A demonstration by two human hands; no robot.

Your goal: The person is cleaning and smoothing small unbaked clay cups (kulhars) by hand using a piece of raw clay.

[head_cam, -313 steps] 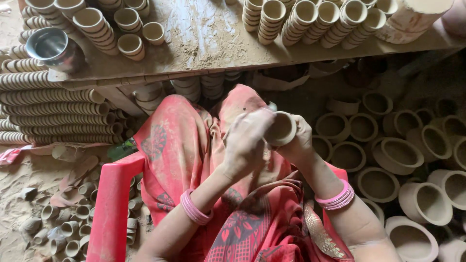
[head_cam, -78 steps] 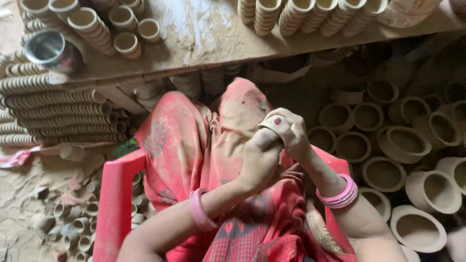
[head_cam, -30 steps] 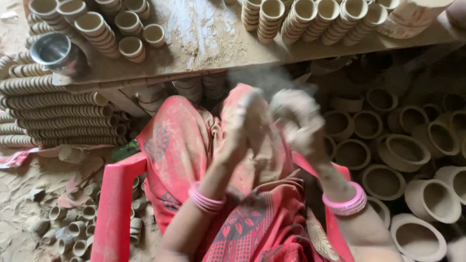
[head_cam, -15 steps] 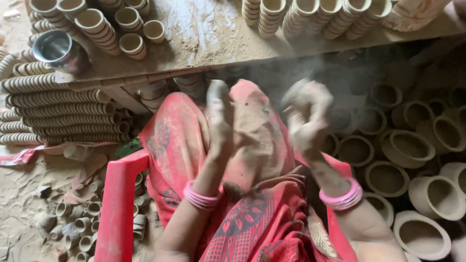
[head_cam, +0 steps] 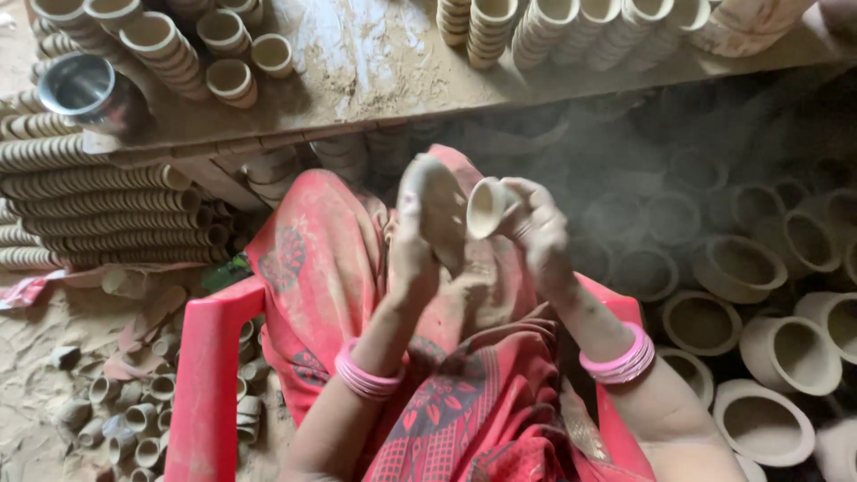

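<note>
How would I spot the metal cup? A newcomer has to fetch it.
Start at the dusty wooden bench across the top of the view and follow it to its left end. There stands the metal cup, the only shiny steel vessel among rows of dull clay cups.

Steel tumbler (head_cam: 82, 89), stacked clay cups (head_cam: 161, 45), red chair (head_cam: 207, 375)

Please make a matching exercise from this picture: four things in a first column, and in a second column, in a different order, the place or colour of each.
Things:
1. small clay cup
2. metal cup
3. plastic chair
4. large clay pots

Places or colours:
A. on the floor at the right
B. in the right hand
C. red, under the person
D. at the left end of the wooden shelf

Pairs: 1-B, 2-D, 3-C, 4-A
</note>
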